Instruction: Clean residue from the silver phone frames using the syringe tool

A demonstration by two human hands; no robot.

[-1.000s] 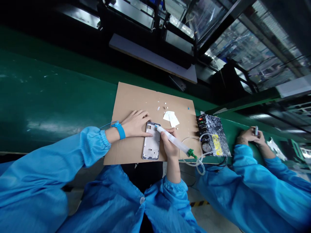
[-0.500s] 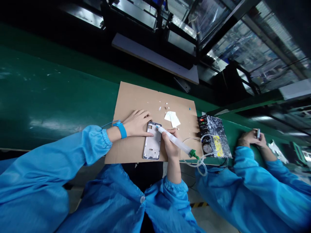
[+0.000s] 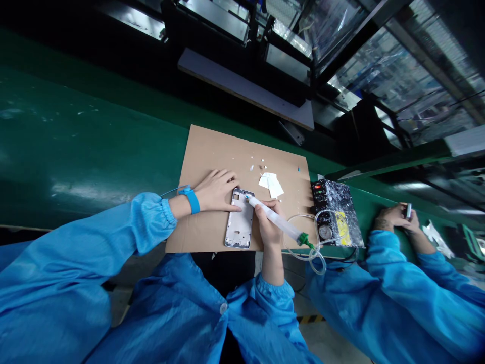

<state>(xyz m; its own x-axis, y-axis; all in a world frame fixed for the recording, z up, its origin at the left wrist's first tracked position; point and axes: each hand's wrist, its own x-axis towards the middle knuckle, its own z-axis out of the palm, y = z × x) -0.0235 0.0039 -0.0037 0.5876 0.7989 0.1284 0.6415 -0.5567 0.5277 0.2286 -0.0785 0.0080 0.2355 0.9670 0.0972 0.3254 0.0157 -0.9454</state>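
A silver phone frame (image 3: 239, 225) lies on a brown cardboard sheet (image 3: 212, 151). My left hand (image 3: 217, 190) rests flat against the frame's upper left edge, fingers spread, and touches it. A blue wrist strap (image 3: 190, 199) circles that wrist. My right hand (image 3: 268, 222) is wrapped round a clear syringe dispenser (image 3: 278, 223). The syringe tip touches the frame's top right corner. A green fitting and a clear tube (image 3: 314, 253) lead from the syringe's back end.
A black control box (image 3: 335, 212) with red lights and a dial stands right of the cardboard. White paper scraps (image 3: 272, 184) lie on the sheet. A co-worker's hands (image 3: 396, 216) hold a small object at the right. A green conveyor belt (image 3: 76, 146) runs behind.
The view has shifted slightly. The syringe tip has stayed at the frame's top right corner and both hands have kept their places.
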